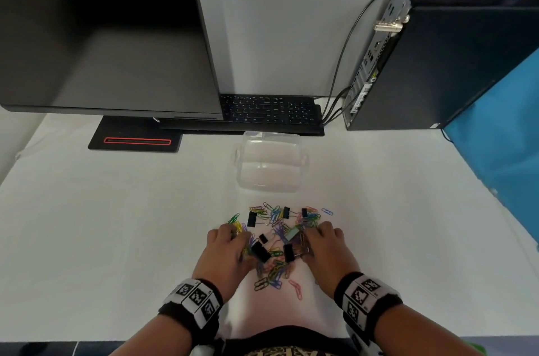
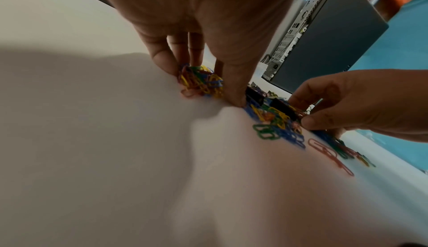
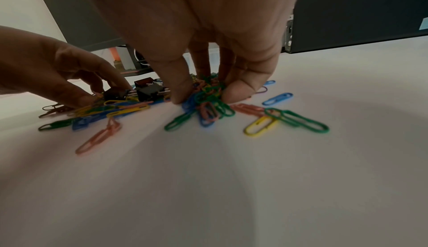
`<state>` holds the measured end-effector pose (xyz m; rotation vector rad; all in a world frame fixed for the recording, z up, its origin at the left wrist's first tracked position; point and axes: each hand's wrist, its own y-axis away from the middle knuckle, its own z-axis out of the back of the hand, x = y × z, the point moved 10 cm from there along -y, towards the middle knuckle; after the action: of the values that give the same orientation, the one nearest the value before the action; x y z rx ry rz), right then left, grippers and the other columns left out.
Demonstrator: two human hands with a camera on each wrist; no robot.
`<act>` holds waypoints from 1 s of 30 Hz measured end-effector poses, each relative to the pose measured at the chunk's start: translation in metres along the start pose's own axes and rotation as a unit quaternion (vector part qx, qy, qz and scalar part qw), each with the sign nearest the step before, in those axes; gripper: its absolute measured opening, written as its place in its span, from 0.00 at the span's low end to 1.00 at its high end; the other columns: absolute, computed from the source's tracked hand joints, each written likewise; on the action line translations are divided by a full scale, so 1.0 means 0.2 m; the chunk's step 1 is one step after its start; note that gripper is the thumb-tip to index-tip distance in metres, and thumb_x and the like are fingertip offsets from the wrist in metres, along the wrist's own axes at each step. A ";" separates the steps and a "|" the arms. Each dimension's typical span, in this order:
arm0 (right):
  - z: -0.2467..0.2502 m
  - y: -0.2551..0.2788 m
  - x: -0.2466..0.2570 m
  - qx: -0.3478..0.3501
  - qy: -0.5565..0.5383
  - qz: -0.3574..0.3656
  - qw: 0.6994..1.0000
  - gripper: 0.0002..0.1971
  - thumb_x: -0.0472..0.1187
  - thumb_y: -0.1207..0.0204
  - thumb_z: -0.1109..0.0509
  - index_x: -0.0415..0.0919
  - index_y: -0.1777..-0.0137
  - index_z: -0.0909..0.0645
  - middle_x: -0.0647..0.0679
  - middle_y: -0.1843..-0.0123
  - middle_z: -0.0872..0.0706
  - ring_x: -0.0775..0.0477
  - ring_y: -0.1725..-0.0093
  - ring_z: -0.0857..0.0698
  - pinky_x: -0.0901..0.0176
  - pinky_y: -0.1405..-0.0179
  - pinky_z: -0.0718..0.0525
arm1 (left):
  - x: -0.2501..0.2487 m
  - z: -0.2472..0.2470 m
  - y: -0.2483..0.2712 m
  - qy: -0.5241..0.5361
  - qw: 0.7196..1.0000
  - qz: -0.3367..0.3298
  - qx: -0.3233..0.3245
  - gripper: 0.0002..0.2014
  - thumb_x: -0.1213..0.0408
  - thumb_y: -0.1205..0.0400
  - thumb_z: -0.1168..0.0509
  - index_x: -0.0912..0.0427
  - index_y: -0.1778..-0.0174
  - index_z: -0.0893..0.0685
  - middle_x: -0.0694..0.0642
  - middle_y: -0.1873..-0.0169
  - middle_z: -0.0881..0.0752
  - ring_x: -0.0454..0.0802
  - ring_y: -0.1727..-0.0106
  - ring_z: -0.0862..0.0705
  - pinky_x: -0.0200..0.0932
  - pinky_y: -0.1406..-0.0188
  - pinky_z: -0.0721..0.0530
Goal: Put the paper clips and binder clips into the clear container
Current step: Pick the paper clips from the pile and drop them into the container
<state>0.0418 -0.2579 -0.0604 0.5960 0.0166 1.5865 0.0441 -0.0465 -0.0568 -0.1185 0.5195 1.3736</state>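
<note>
Colourful paper clips (image 1: 274, 269) and several black binder clips (image 1: 260, 251) lie in a loose pile on the white table. The clear container (image 1: 270, 164) stands just beyond the pile, with nothing visible in it. My left hand (image 1: 233, 242) is down on the pile's left side, and in the left wrist view its fingers and thumb curl round a bunch of paper clips (image 2: 199, 81). On the pile's right side, my right hand (image 1: 316, 239) pinches a clump of paper clips (image 3: 207, 90) between thumb and fingers. Binder clips (image 3: 148, 91) sit between the two hands.
A monitor (image 1: 102, 35) on its stand fills the back left, and a black keyboard (image 1: 268, 110) lies just behind the container. A computer tower (image 1: 437, 64) with cables (image 1: 344, 58) stands at the back right. Loose paper clips (image 3: 296, 120) lie near my right hand.
</note>
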 end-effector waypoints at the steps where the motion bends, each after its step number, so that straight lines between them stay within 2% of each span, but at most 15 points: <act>1: 0.00 0.00 0.00 0.000 -0.003 0.000 1.000 0.17 0.44 0.23 0.31 0.47 0.36 0.29 0.46 0.37 0.30 0.42 0.41 0.30 0.50 0.49 0.18 | 0.00 0.00 0.00 0.007 1.000 -0.001 -0.002 0.23 0.48 0.28 0.28 0.45 0.37 0.21 0.52 0.39 0.27 0.55 0.40 0.32 0.49 0.43 0.21; 5: 0.02 0.00 -0.03 0.006 -0.013 -0.004 1.000 0.16 0.36 0.23 0.34 0.46 0.36 0.28 0.46 0.39 0.29 0.44 0.45 0.28 0.52 0.51 0.18 | 0.00 0.01 -0.03 0.011 1.000 -0.011 -0.011 0.13 0.61 0.27 0.29 0.48 0.47 0.17 0.51 0.47 0.26 0.53 0.48 0.29 0.45 0.53 0.21; 9: 0.03 -0.03 -0.04 0.018 -0.023 0.001 1.000 0.17 0.32 0.23 0.38 0.46 0.36 0.26 0.44 0.42 0.26 0.43 0.48 0.23 0.52 0.51 0.18 | 0.01 0.01 -0.05 0.018 1.000 -0.010 -0.016 0.13 0.72 0.29 0.33 0.51 0.54 0.16 0.50 0.55 0.26 0.51 0.55 0.29 0.43 0.62 0.24; 15: 0.05 -0.07 -0.06 0.043 -0.038 -0.007 0.998 0.08 0.34 0.24 0.39 0.46 0.49 0.25 0.46 0.49 0.25 0.41 0.55 0.20 0.51 0.56 0.18 | 0.04 0.00 -0.11 0.031 0.999 0.015 0.021 0.11 0.71 0.29 0.34 0.48 0.60 0.18 0.49 0.57 0.28 0.51 0.57 0.26 0.43 0.65 0.24; 18: 0.08 -0.09 -0.07 0.060 -0.046 -0.006 0.997 0.05 0.36 0.24 0.38 0.47 0.54 0.27 0.47 0.53 0.25 0.42 0.58 0.20 0.54 0.60 0.22 | 0.06 0.01 -0.14 0.052 0.997 0.044 0.043 0.09 0.72 0.31 0.35 0.51 0.66 0.21 0.50 0.60 0.27 0.52 0.62 0.23 0.41 0.69 0.23; 20: 0.09 -0.10 -0.08 0.069 -0.062 -0.013 0.996 0.06 0.37 0.24 0.37 0.49 0.59 0.29 0.48 0.56 0.25 0.45 0.61 0.22 0.58 0.66 0.28 | 0.09 0.01 -0.15 0.080 0.992 0.073 0.063 0.11 0.73 0.32 0.36 0.51 0.70 0.24 0.50 0.62 0.26 0.51 0.66 0.21 0.38 0.71 0.24; 22: 0.10 -0.11 -0.12 0.081 -0.078 -0.029 0.993 0.08 0.37 0.26 0.35 0.47 0.63 0.29 0.49 0.58 0.23 0.46 0.62 0.23 0.61 0.68 0.29 | 0.13 0.00 -0.17 0.119 0.985 0.098 0.078 0.12 0.73 0.33 0.37 0.49 0.73 0.24 0.50 0.64 0.22 0.49 0.67 0.19 0.34 0.71 0.23; 25: 0.09 -0.12 -0.20 0.114 -0.135 -0.066 0.982 0.05 0.33 0.31 0.33 0.44 0.62 0.23 0.47 0.61 0.18 0.45 0.64 0.19 0.51 0.65 0.19 | 0.18 0.00 -0.16 0.192 0.965 0.145 0.105 0.12 0.75 0.34 0.37 0.52 0.73 0.18 0.54 0.68 0.15 0.45 0.71 0.16 0.37 0.73 0.17; 27: 0.09 -0.12 -0.23 0.145 -0.191 -0.087 0.967 0.06 0.30 0.32 0.31 0.41 0.60 0.20 0.43 0.61 0.14 0.44 0.68 0.16 0.49 0.67 0.14 | 0.19 0.00 -0.14 0.282 0.934 0.185 0.120 0.12 0.80 0.33 0.37 0.57 0.70 0.15 0.56 0.71 0.14 0.47 0.74 0.16 0.41 0.73 0.15; 30: 0.09 -0.11 -0.25 0.184 -0.265 -0.112 0.940 0.05 0.26 0.30 0.30 0.35 0.57 0.19 0.38 0.63 0.14 0.44 0.72 0.13 0.48 0.68 0.11 | 0.19 0.00 -0.12 0.381 0.881 0.223 0.168 0.12 0.84 0.33 0.35 0.62 0.68 0.13 0.62 0.69 0.15 0.52 0.71 0.16 0.45 0.69 0.15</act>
<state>0.0678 -0.3091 -0.0700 1.2578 -0.0214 1.1666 0.0709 -0.0162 -0.0778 -0.2732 1.5162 1.6375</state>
